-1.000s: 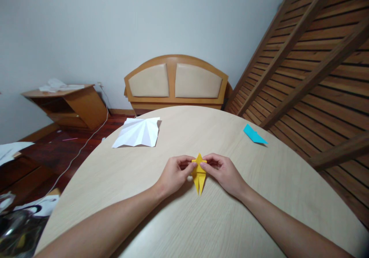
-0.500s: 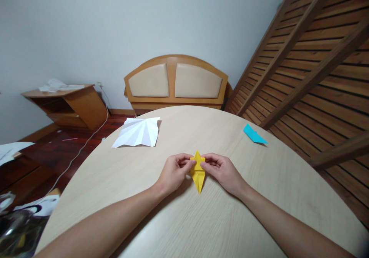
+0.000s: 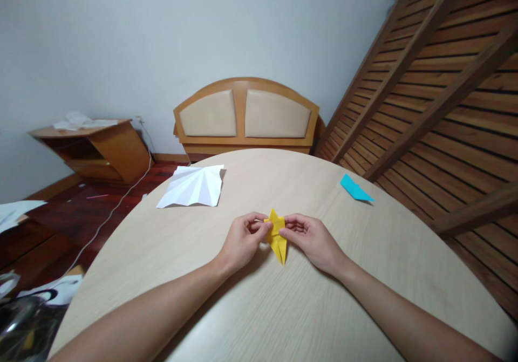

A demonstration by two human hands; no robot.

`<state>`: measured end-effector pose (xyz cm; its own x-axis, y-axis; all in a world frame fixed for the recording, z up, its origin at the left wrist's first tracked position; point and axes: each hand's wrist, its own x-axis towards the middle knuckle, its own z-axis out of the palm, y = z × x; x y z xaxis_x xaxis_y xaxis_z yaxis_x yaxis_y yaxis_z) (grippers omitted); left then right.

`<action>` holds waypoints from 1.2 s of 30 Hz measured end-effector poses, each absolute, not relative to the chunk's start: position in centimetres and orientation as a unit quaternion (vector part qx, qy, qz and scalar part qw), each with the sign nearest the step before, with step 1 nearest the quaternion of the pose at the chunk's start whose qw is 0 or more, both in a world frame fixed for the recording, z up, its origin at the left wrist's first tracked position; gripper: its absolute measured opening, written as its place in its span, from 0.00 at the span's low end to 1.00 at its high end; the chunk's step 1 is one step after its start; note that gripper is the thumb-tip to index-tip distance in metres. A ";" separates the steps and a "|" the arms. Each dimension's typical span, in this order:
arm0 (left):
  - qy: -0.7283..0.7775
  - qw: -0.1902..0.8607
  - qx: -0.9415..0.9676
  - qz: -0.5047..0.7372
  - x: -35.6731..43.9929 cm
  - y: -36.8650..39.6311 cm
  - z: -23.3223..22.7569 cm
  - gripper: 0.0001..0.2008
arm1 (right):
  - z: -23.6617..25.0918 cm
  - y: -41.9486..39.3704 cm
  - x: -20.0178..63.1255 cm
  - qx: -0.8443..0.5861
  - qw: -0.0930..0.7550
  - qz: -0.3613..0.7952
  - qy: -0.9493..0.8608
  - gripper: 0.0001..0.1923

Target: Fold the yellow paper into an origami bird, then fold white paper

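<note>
yellow folded paper [image 3: 277, 236] pinched between both hands; long axis toward the person.

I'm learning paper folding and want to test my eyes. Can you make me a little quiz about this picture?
1. What colour is the folded paper pinched between the left hand and the right hand?
2. True or false: the white creased sheet lies on the table, on the left-hand side.
3. Which paper lies nearest the table's right edge: A white, B blue, C yellow?

Key: 1 yellow. 2 true. 3 B, the blue piece.
</note>
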<state>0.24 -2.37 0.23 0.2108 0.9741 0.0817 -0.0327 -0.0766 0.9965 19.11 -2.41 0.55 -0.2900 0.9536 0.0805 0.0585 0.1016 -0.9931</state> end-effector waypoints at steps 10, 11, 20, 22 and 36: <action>0.389 0.556 0.563 0.472 0.2 -2.6 0.2 0.18 | 0.7 -2.9 18.9 -0.403 0.431 0.486 -0.645 0.13; 0.389 0.545 0.569 0.478 0.2 -2.6 0.2 0.18 | 0.7 -2.8 18.9 -0.405 0.431 0.491 -0.640 0.12; 0.414 0.473 0.624 0.464 -0.1 -2.5 0.7 0.10 | 1.3 -2.7 19.3 -0.434 0.422 0.461 -0.649 0.13; 0.407 0.486 0.614 0.469 -0.1 -2.5 0.6 0.10 | 1.1 -2.6 19.4 -0.430 0.434 0.476 -0.633 0.14; 0.430 0.431 0.664 0.435 -0.3 -3.0 1.1 0.10 | 1.4 -2.7 19.7 -0.448 0.435 0.431 -0.651 0.12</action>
